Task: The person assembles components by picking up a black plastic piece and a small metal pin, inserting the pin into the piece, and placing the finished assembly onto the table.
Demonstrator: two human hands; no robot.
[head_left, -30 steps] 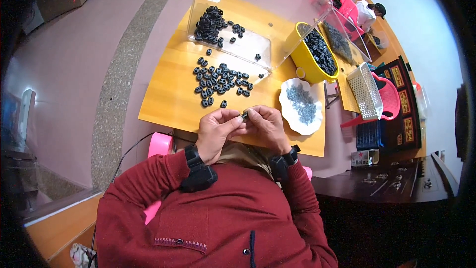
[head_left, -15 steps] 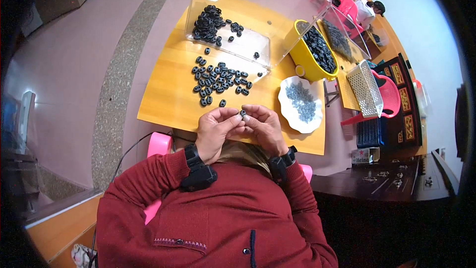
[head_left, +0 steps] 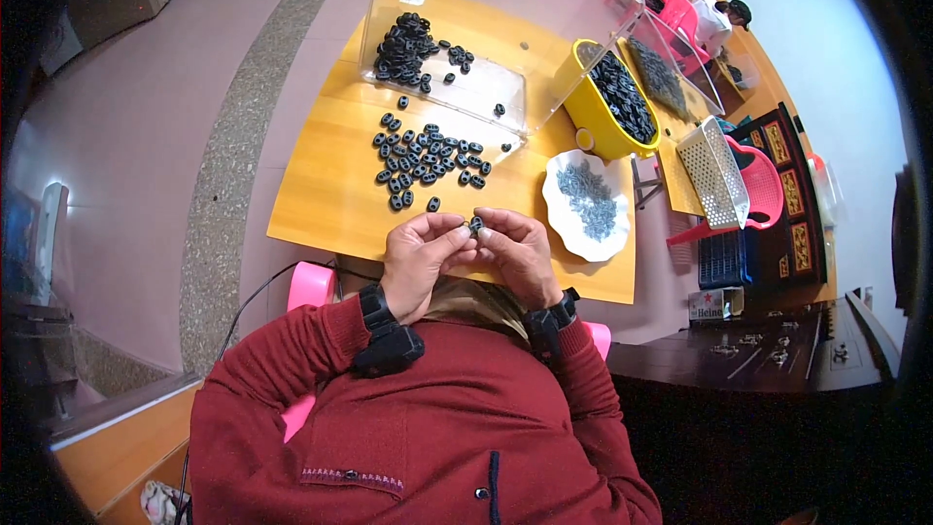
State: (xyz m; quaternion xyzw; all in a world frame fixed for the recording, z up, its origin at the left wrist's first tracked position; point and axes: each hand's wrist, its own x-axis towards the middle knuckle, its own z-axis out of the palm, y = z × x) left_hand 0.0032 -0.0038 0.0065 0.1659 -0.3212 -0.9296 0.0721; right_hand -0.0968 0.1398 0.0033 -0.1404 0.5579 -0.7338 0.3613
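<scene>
A small black piece (head_left: 476,225) is pinched between the fingertips of the left hand (head_left: 413,261) and right hand (head_left: 518,255) at the wooden table's (head_left: 326,204) near edge, over which it could be lost if the narrow hold slips. Glossy, two-holed ovals (head_left: 433,157) are scattered beyond; translucent bits (head_left: 589,196) are held in a scalloped white dish (head_left: 595,251).

Both arms bent, hands meeting centrally in front of torso. Left forearm (head_left: 326,335) angles up and inward, elbow out to the side; right forearm (head_left: 593,374) runs steeper, up and inward. Left hand (head_left: 416,258) and right hand (head_left: 525,255) face each other, backs partly up, thumbs on the near side. Fingers (head_left: 449,237) bent in a fingertip pinch on both hands, tips close together. Lower fingers curled under, partly hidden.
</scene>
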